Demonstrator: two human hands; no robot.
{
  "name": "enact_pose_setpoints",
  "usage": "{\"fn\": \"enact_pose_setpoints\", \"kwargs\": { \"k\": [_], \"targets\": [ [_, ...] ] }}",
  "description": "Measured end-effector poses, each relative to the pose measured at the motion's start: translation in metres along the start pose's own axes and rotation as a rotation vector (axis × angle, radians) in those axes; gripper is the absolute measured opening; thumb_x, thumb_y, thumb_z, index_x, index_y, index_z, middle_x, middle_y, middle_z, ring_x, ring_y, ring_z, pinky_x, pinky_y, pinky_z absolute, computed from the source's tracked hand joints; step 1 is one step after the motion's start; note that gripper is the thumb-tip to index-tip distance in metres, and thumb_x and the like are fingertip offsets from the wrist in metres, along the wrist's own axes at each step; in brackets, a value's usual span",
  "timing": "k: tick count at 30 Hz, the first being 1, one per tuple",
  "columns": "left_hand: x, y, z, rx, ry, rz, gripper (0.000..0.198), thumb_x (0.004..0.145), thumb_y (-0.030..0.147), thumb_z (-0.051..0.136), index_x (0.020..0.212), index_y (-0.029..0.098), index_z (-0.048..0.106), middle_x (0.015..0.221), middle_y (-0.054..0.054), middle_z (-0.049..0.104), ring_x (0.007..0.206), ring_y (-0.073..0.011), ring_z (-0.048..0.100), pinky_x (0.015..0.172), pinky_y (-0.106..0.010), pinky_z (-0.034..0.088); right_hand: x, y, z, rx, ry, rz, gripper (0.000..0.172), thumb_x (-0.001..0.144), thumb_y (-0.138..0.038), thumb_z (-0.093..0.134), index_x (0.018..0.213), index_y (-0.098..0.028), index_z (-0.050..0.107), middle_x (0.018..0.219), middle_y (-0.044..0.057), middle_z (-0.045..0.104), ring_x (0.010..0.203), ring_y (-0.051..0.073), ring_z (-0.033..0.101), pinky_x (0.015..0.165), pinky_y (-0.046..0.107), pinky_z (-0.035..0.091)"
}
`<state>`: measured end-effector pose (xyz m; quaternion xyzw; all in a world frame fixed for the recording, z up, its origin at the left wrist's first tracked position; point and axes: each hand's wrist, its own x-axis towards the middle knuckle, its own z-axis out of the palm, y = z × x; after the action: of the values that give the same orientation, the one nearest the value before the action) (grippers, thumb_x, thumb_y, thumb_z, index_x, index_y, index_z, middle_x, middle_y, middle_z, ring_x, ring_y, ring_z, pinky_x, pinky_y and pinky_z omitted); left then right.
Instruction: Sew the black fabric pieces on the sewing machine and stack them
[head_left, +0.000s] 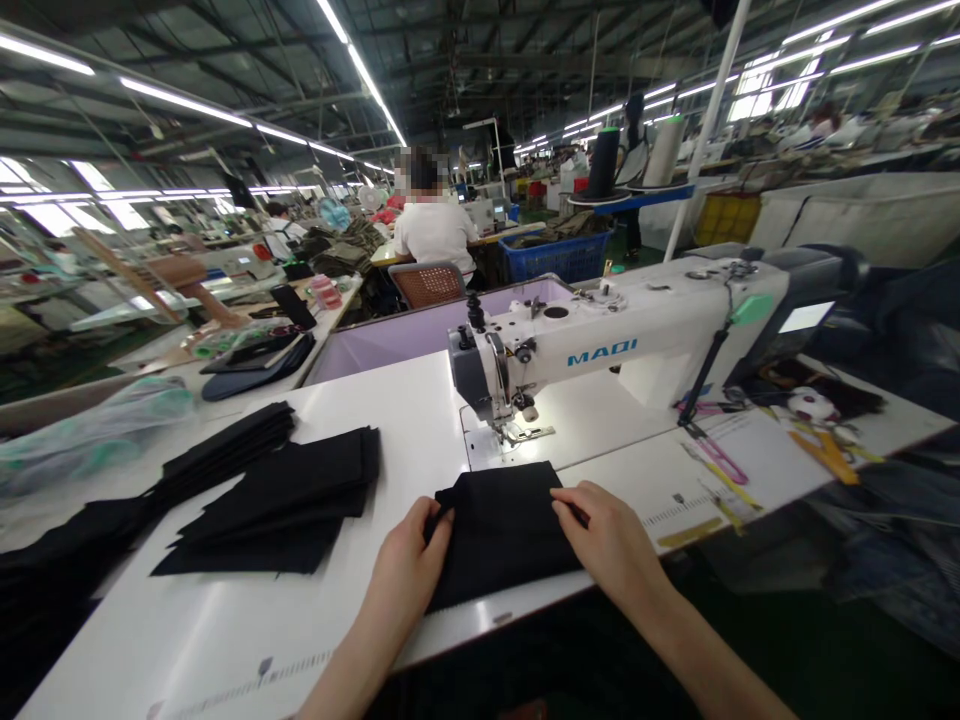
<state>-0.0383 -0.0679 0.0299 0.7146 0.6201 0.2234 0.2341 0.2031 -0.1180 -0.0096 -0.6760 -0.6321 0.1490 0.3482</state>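
Note:
A black fabric piece (502, 535) lies flat on the white sewing table, just in front of the needle area of a white sewing machine (600, 345). My left hand (412, 555) pinches its left edge between thumb and fingers. At the opposite edge, my right hand (604, 530) grips the cloth near its upper right corner. The presser foot (501, 432) sits a short way beyond the fabric's far edge, with the lamp lighting the bed there. To the left rests a fanned stack of black fabric pieces (277, 500).
Another long black bundle (225, 445) trails off the table's left side. Pink-handled snips (720, 460) and yellow tape lie right of the machine. Behind is a lilac bin (397, 345); a seated person (435, 235) in white works further back. Thread cones (604, 165) stand on a blue rack.

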Motion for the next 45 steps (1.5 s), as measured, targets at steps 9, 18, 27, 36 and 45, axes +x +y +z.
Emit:
{"fn": "enact_pose_setpoints", "kwargs": {
  "k": [9,18,27,36,45],
  "targets": [
    [0.003,0.000,0.000,0.067,-0.054,0.019,0.010,0.086,0.027,0.044,0.079,0.023,0.049,0.068,0.001,0.059,0.066,-0.0196,0.057,0.063,-0.027,0.038,0.002,-0.002,-0.001,-0.039,-0.021,0.038,0.023,0.092,-0.021,0.050,0.101,-0.020,0.071,0.092,0.005,0.071,0.086,0.021,0.068,0.077,0.033,0.052],
    [0.009,0.005,-0.002,0.206,-0.081,-0.013,0.012,0.094,0.028,0.045,0.085,0.021,0.051,0.072,-0.001,0.063,0.067,-0.0200,0.060,0.064,-0.027,0.038,0.004,-0.010,-0.009,-0.264,-0.042,-0.089,0.022,0.094,-0.023,0.052,0.100,-0.018,0.072,0.102,0.011,0.068,0.094,0.027,0.065,0.077,0.040,0.054],
    [0.018,0.015,-0.018,0.716,0.064,-0.014,0.026,0.098,0.030,0.049,0.117,0.014,0.058,0.108,-0.015,0.069,0.095,-0.0317,0.068,0.075,-0.040,0.052,0.010,-0.008,0.016,-0.240,0.021,-0.406,0.021,0.094,-0.020,0.055,0.113,-0.019,0.066,0.117,0.010,0.067,0.109,0.028,0.059,0.104,0.053,0.042],
    [0.042,0.017,0.042,0.341,-0.091,0.732,0.042,0.094,0.017,0.050,0.135,0.016,0.054,0.142,-0.012,0.057,0.133,-0.0271,0.050,0.112,-0.047,0.042,0.042,-0.014,0.024,-0.206,-0.057,-0.506,0.028,0.092,-0.017,0.053,0.118,-0.020,0.063,0.127,0.011,0.064,0.117,0.028,0.058,0.106,0.055,0.041],
    [0.063,0.005,0.038,0.279,-0.108,0.729,0.041,0.095,0.022,0.051,0.136,0.017,0.054,0.143,-0.012,0.055,0.132,-0.0259,0.051,0.114,-0.046,0.040,0.057,-0.007,0.030,-0.173,-0.076,-0.461,0.023,0.093,-0.021,0.058,0.114,-0.021,0.065,0.125,0.008,0.066,0.116,0.026,0.058,0.104,0.051,0.043]
  ]
}}
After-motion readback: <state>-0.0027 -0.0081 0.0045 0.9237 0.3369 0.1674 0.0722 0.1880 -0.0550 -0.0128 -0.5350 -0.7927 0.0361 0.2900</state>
